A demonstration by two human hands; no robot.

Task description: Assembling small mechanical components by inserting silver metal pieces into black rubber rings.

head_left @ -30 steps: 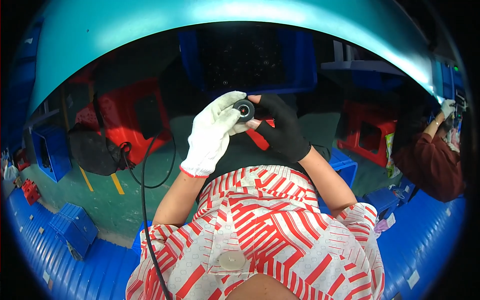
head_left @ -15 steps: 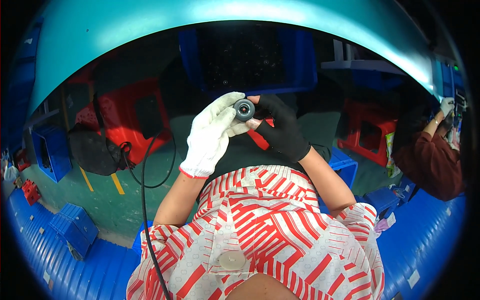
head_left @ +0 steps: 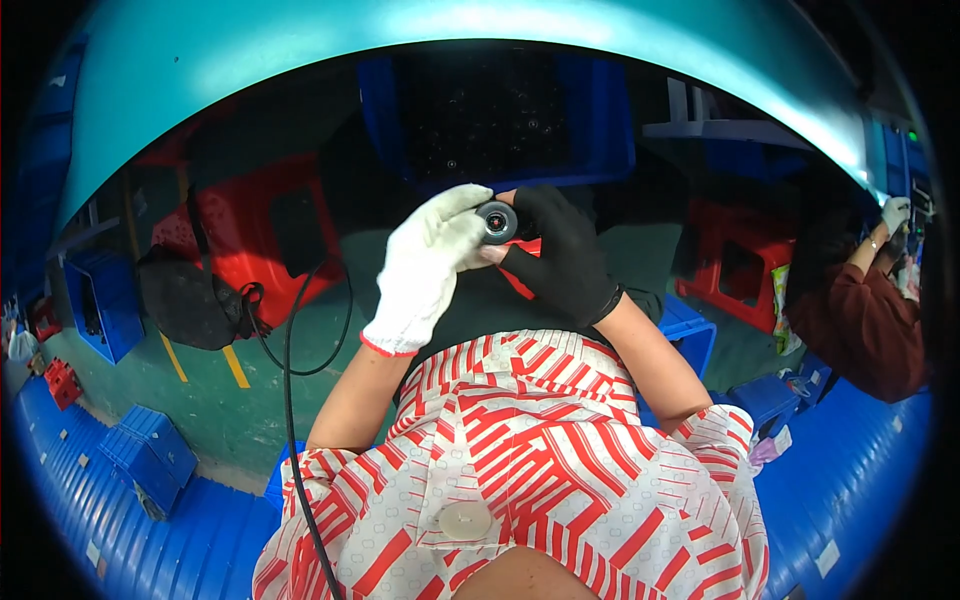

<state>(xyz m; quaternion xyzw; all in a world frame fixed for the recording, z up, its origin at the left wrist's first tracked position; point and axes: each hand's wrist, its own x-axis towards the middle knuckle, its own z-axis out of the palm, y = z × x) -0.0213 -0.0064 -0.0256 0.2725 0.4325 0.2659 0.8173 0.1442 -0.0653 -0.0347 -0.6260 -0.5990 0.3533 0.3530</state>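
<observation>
A small dark grey wheel (head_left: 511, 227) with a metal-looking round centre is held up in front of my chest, its face turned up. My left hand (head_left: 425, 262), in a white knit glove with a red cuff edge, closes its fingers on the wheel's left side. My right hand (head_left: 562, 252), in a black glove with bare fingertips, grips it from the right. The fingers partly cover the rim, and its underside is hidden.
Beyond my hands stands a blue bin (head_left: 618, 150) with dark contents, under the edge of a teal table (head_left: 300, 50). Red stools (head_left: 735, 265) are on both sides. A black cable (head_left: 288, 400) hangs at left. A co-worker in a brown sleeve (head_left: 865, 325) sits far right.
The wheel has shifted slightly right in my fingers and is turned a little. My left fingers sit more to its left side, and my right fingers have moved slightly.
</observation>
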